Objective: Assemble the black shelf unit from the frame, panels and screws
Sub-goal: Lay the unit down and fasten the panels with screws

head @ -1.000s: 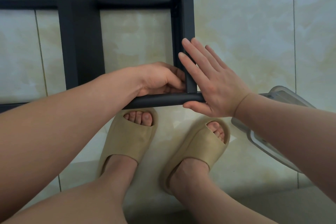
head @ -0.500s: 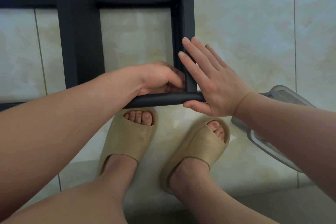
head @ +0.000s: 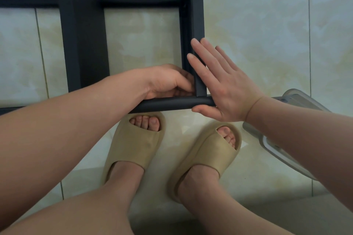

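The black shelf unit (head: 84, 44) lies on its side on the tiled floor (head: 267, 25), directly ahead of your feet. Its near tube (head: 166, 103) runs left to right just beyond your toes. Its far tube (head: 139, 2) runs parallel to it, further off.

Two panels span the gap between the tubes:
- The middle panel (head: 86, 30) stands on edge to the left.
- The right panel (head: 196, 15) stands on edge at the right end and meets the near tube at a corner.

Your right hand (head: 225, 86) lies flat against the outer face of the right panel. Its fingers (head: 202, 59) are straight and released, and point away from you along the panel. The thumb lies along the near side of the tube end.

Your left hand (head: 168, 82) reaches into the inside of the same corner. Its fingers (head: 186, 84) are curled against the inner face of the right panel, just above the near tube. You cannot tell whether they grasp anything; the fingertips are hidden in the shadow of the corner.

The two hands sit on opposite faces of the right panel, with the panel between them.

Your feet are in tan sandals (head: 133, 149) on the floor, just on your side of the near tube. A clear plastic container (head: 275, 149) rests on the floor to the right, partly hidden by your right forearm.
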Available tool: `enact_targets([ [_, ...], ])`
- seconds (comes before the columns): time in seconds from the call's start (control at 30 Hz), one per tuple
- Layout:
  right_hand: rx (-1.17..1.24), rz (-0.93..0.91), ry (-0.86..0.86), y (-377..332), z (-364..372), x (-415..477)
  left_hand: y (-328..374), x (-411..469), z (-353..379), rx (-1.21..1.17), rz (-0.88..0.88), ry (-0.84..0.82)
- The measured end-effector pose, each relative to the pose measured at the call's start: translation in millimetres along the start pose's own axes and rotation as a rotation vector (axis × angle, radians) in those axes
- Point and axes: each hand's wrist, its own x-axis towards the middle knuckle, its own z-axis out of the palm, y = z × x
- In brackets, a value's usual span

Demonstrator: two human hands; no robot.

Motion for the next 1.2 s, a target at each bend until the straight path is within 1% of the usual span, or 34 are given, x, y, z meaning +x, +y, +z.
enact_targets([
  [0.13,-0.001,0.003,-0.002,0.0,-0.2,-0.4,0.0,1.8,0.7,-0.031,0.006,-0.008],
  [0.3,0.0,0.001,0.001,-0.6,0.1,-0.4,1.6,-2.4,2.6,0.092,-0.032,0.028],
  [0.47,-0.001,0.001,-0.004,-0.6,-0.7,0.2,1.4,-1.2,3.0,0.071,-0.005,0.064],
  [0.8,0.003,0.001,-0.009,-0.3,-1.0,0.4,3.0,-1.9,2.4,-0.001,-0.002,0.01],
  [0.87,0.004,0.002,-0.01,-0.2,-1.0,0.2,1.4,-0.9,2.3,0.014,-0.014,0.008],
  [1.03,0.003,0.001,-0.009,-0.4,-0.6,0.5,0.5,0.1,-0.4,0.083,-0.017,0.071],
  [1.2,0.009,0.001,-0.006,-0.4,-1.2,0.6,6.5,1.3,-1.0,0.083,-0.036,0.062],
])
